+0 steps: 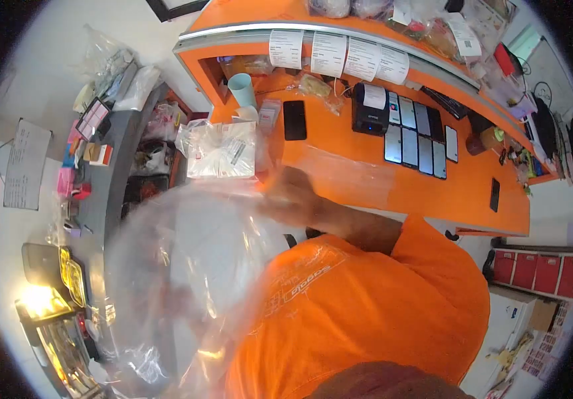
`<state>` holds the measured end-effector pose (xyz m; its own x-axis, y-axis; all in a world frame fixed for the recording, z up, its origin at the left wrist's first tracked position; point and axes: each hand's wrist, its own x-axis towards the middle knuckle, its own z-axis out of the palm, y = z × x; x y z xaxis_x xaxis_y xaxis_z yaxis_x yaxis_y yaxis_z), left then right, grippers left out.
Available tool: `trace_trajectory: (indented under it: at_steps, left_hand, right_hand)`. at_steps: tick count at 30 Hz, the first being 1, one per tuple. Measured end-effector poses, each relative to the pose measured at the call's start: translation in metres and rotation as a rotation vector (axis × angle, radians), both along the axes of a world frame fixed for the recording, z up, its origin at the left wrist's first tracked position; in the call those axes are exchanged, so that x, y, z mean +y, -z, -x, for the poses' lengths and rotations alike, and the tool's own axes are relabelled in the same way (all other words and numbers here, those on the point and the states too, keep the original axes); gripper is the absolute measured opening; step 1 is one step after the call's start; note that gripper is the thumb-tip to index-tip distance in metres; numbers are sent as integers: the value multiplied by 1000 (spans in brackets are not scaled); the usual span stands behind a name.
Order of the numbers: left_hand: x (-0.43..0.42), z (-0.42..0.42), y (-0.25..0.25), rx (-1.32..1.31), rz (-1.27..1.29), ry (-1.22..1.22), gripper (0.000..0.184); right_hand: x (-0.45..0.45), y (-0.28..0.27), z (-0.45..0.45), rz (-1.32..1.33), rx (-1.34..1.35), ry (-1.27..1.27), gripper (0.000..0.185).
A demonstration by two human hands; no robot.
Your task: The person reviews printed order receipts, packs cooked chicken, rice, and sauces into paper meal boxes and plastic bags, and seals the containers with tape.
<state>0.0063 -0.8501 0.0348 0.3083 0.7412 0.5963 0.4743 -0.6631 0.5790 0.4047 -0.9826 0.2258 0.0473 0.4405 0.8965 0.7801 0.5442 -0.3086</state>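
A large clear plastic bag (160, 253) spreads across the lower left, smeared by motion. My right hand (289, 193) is closed on its upper edge, over the front of the orange desk. Through the film, my left hand (190, 312) shows only as a faint blurred shape, its fingers not readable. Just beyond the bag, a white box wrapped in clear plastic (223, 149) sits on the desk, close to my right hand.
On the orange desk (353, 176) are a black phone (295, 120), a black printer (370, 110), several phones in rows (426, 151) and a light blue cup (242, 90). Paper slips (329, 54) hang from the shelf. A grey counter (110, 193) with small boxes runs along the left.
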Motion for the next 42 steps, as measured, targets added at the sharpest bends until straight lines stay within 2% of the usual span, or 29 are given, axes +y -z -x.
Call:
trace_trajectory:
  at_steps: [1,3,4,5,7,8,9,10,12,13,14,15,17,18,19,20,21,22,24,26,27,29,30,31,33,35,37,40,42]
  left_hand:
    - [-11,12,13,-28,-5,34,36]
    - [-33,16,29,493,277,318,32]
    - [-67,-1,-1,579,734,188,33]
    - [-91,-13,-39,179,1233,141,32]
    - [-115,26,-40,-270,1548,321,28]
    - [-120,36,-49,-449,1552,288,25]
    - [-121,46,-57,-634,1538,258,22]
    - [-118,55,-63,-818,1512,223,20]
    - [-95,69,-75,-1459,1458,328,19]
    - [-84,79,-77,-1553,1374,339,21]
    - [-74,88,-79,-1646,1287,356,24]
    - [-65,99,-79,-1515,1187,326,28]
    - [-36,135,-64,-697,1033,104,37]
    - [-18,161,-42,-18,968,-101,42]
    - [-12,169,-24,-304,1023,-333,44]
    - [-1,168,-15,-602,1037,-556,47]
    - [21,166,-29,-800,1056,-630,48]
    - [43,165,-45,-989,1067,-684,49]
    - [80,181,-46,-893,1146,-437,49]
    - [119,165,-50,-934,1119,-501,40]
    - [134,160,-48,-1005,1190,-416,29]
    - [154,154,-52,-1083,1283,-337,19]
    - [170,153,-57,-1090,1292,-340,18]
    - [194,161,-59,-1101,1286,-336,18]
    - [233,190,-51,-1069,1297,-385,19]
    - [268,218,-36,-1021,1250,-439,19]
    - [307,238,-23,-948,1144,-489,20]
    - [376,252,-41,-1051,1023,-510,27]
    - [419,259,-60,-1037,968,-446,31]
  right_hand:
    - [15,19,0,363,61,-53,19]
    - [32,85,-4,946,291,-268,24]
    - [23,120,-8,1169,457,-428,28]
    - [17,139,-7,1400,638,-601,32]
    - [14,129,-1,1589,1403,-957,41]
    - [21,124,-1,1625,1789,-1118,46]
    - [31,131,2,1726,1810,-1230,51]
    - [46,136,5,1888,1438,-1243,50]
    - [77,159,31,2075,809,-1276,45]
    - [91,179,48,2117,549,-1317,40]
    - [108,181,65,2030,742,-1277,36]
    - [133,181,79,1940,918,-1233,33]
    - [203,189,104,1717,1269,-1265,25]
    - [234,198,113,1591,1470,-1324,21]
    - [252,179,134,1748,1178,-1119,19]
    - [270,171,162,1658,923,-940,18]
    - [288,163,189,1584,672,-730,18]
    - [292,171,220,1307,516,-549,17]
    - [307,163,277,750,209,-377,16]
    - [316,131,313,249,-85,-357,17]
    - [321,156,338,151,-162,-623,19]
    - [346,210,374,646,-122,-831,27]
    - [364,206,392,887,-107,-924,30]
    - [386,201,407,715,-67,-727,40]
    - [429,179,414,669,-472,-457,46]
    - [478,180,421,643,-692,-314,50]
    - [534,194,432,655,-755,-311,53]
    - [605,166,458,445,-526,-472,61]
    - [673,222,467,534,-545,-835,65]
